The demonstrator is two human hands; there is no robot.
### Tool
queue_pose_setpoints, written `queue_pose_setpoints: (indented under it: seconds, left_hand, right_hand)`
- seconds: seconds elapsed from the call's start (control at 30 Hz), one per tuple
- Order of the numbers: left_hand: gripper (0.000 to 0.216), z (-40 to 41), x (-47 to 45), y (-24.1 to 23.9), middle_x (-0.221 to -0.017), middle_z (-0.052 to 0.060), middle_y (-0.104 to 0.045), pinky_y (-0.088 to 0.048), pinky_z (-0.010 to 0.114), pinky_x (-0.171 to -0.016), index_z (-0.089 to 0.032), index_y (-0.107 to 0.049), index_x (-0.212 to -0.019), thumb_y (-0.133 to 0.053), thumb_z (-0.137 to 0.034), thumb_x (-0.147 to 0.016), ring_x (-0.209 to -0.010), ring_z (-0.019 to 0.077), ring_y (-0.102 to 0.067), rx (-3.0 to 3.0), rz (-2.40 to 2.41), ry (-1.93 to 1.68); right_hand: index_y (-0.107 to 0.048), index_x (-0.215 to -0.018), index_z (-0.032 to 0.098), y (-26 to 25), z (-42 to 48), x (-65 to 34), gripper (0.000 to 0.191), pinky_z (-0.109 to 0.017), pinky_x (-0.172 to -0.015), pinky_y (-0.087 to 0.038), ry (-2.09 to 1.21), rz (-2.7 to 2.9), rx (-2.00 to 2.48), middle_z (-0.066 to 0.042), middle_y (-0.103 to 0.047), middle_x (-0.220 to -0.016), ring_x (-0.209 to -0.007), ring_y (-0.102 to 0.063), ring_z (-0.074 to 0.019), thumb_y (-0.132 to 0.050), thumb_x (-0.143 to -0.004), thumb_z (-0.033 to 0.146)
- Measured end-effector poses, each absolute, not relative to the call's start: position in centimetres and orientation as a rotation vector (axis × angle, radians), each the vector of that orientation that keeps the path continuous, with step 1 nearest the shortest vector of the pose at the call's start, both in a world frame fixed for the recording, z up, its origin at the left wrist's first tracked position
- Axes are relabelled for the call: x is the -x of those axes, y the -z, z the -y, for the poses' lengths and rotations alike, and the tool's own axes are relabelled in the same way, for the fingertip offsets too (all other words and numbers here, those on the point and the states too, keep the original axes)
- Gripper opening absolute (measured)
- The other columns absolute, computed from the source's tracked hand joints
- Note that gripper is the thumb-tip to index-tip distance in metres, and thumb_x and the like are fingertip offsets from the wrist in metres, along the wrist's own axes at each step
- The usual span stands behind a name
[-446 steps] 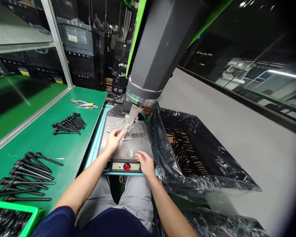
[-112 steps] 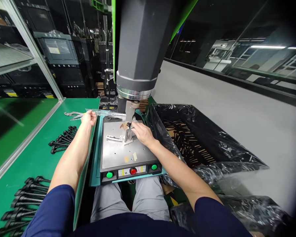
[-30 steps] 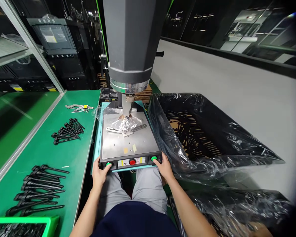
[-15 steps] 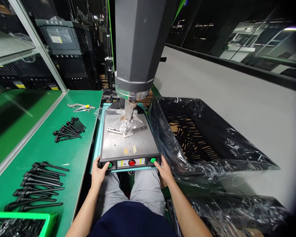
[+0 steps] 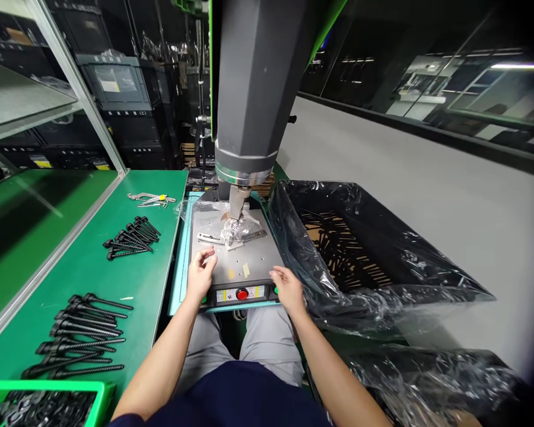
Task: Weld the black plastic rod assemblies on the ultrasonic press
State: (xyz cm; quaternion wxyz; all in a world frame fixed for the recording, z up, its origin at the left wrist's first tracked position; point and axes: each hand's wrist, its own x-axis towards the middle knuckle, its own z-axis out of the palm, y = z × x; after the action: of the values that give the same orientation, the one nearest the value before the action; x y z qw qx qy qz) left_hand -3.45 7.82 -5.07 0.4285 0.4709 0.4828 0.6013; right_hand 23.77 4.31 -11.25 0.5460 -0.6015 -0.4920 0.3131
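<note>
My left hand (image 5: 201,274) hovers over the front left of a bare metal plate (image 5: 249,258), fingers loosely bent and thumb apart, with nothing in it. Over the plate's front right corner is my right hand (image 5: 289,289), also empty, its fingers a little spread. It partly covers a green button (image 5: 276,290); a red button (image 5: 242,294) sits between the hands on the front panel. Toward the plate's back, a fixture wrapped in clear plastic (image 5: 235,230) lies under the tapered metal tip (image 5: 237,203) of a large grey press head (image 5: 249,89).
On the green table (image 5: 146,284) at left lie two groups of black ribbed rods (image 5: 86,323) with knobbed ends, some hand tools (image 5: 151,198) and a green bin (image 5: 100,397) of small black parts. At right stands a box lined with black plastic (image 5: 382,237), holding many dark rods.
Both hands have left the green buttons at the panel's ends and lifted inward over the plate. The view has shifted slightly. The press head looks unchanged above the fixture.
</note>
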Motion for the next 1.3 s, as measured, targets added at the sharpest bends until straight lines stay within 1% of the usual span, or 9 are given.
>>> queue_pose_setpoints:
  seconds: [0.2,0.5,0.6,0.73,0.83,0.9,1.0,1.13,1.3]
  left_hand:
    - [0.055,-11.6,1.9,2.4,-0.142,0.012,-0.054,-0.048,0.044,-0.103,-0.026,-0.059,-0.126,-0.074,-0.043,-0.077,-0.13,0.0273,-0.052,-1.098,-0.924,-1.299]
    - [0.052,-14.6,0.5,1.0,-0.133,0.015,-0.061,-0.053,0.043,-0.094,-0.017,-0.064,-0.117,-0.078,-0.038,-0.072,-0.109,0.0235,-0.064,-1.044,-0.989,-1.364]
    - [0.05,-15.1,0.5,0.2,-0.134,0.015,-0.06,-0.053,0.041,-0.093,-0.016,-0.064,-0.116,-0.078,-0.034,-0.072,-0.108,0.0227,-0.065,-1.017,-0.972,-1.37]
    - [0.047,-16.1,0.9,-1.0,-0.134,0.016,-0.06,-0.054,0.039,-0.091,-0.016,-0.063,-0.118,-0.074,-0.032,-0.075,-0.106,0.0223,-0.066,-1.036,-0.984,-1.373]
    - [0.044,-16.9,1.2,-1.6,-0.131,0.016,-0.062,-0.055,0.038,-0.088,-0.015,-0.064,-0.118,-0.072,-0.03,-0.077,-0.103,0.0218,-0.067,-1.031,-0.989,-1.381]
    - [0.043,-17.3,1.3,-1.7,-0.128,0.016,-0.064,-0.055,0.038,-0.087,-0.014,-0.064,-0.117,-0.072,-0.029,-0.077,-0.101,0.0216,-0.068,-1.021,-0.994,-1.394]
    - [0.042,-17.2,1.2,-1.5,-0.125,0.015,-0.065,-0.055,0.037,-0.086,-0.014,-0.065,-0.115,-0.073,-0.031,-0.078,-0.097,0.0208,-0.069,-1.028,-1.042,-1.41]
    - [0.038,-16.0,0.8,-0.3,-0.12,0.015,-0.067,-0.055,0.037,-0.085,-0.014,-0.066,-0.111,-0.071,-0.03,-0.078,-0.091,0.0195,-0.07,-1.045,-1.136,-1.401]
    - [0.038,-13.0,1.0,2.5,-0.095,0.009,-0.072,-0.055,0.038,-0.086,-0.015,-0.068,-0.111,-0.071,-0.034,-0.078,-0.09,0.0208,-0.069,-1.112,-1.232,-1.368]
  right_hand:
    - [-0.069,-0.107,0.02,7.7,-11.1,-18.8,0.036,-0.039,-0.084,-0.055,-0.825,1.414,1.305,-0.009,-0.074,-0.095,-0.088,-0.069,-0.0227,-0.058,-0.085,0.046]
    - [-0.066,-0.119,0.017,4.1,-18.2,-16.4,0.039,-0.04,-0.083,-0.055,-0.493,1.471,1.241,-0.014,-0.063,-0.116,-0.09,-0.065,-0.0233,-0.055,-0.085,0.033]
    - [-0.066,-0.121,0.018,2.8,-19.6,-16.0,0.038,-0.042,-0.095,-0.051,-0.411,1.546,1.219,-0.014,-0.061,-0.121,-0.103,-0.062,-0.0255,-0.056,-0.087,0.032]
    - [-0.072,-0.105,0.021,0.6,-21.9,-15.6,0.024,-0.045,-0.105,-0.043,-0.424,1.741,1.206,-0.01,-0.068,-0.112,-0.114,-0.058,-0.0279,-0.062,-0.085,0.027]
    - [-0.072,-0.094,0.018,-0.7,-23.2,-15.7,0.015,-0.046,-0.101,-0.045,-0.486,1.82,1.161,-0.009,-0.07,-0.105,-0.11,-0.06,-0.0278,-0.062,-0.084,0.024]
    - [-0.071,-0.094,0.018,-1.0,-23.3,-16.0,0.016,-0.044,-0.101,-0.046,-0.49,1.762,1.126,-0.009,-0.07,-0.109,-0.11,-0.06,-0.0269,-0.062,-0.084,0.026]
    - [-0.069,-0.101,0.018,-0.5,-21.8,-16.6,0.024,-0.041,-0.096,-0.049,-0.544,1.621,1.104,-0.009,-0.069,-0.111,-0.106,-0.062,-0.0249,-0.063,-0.084,0.035]
    - [-0.064,-0.105,0.019,1.4,-16.6,-17.5,0.038,-0.038,-0.086,-0.054,-0.811,1.501,0.99,-0.007,-0.072,-0.1,-0.093,-0.068,-0.0218,-0.065,-0.083,0.049]
    - [-0.061,-0.105,0.02,2.6,-10.3,-17.9,0.05,-0.032,-0.062,-0.056,-1.024,1.324,0.868,-0.007,-0.073,-0.088,-0.077,-0.069,-0.02,-0.069,-0.079,0.062]
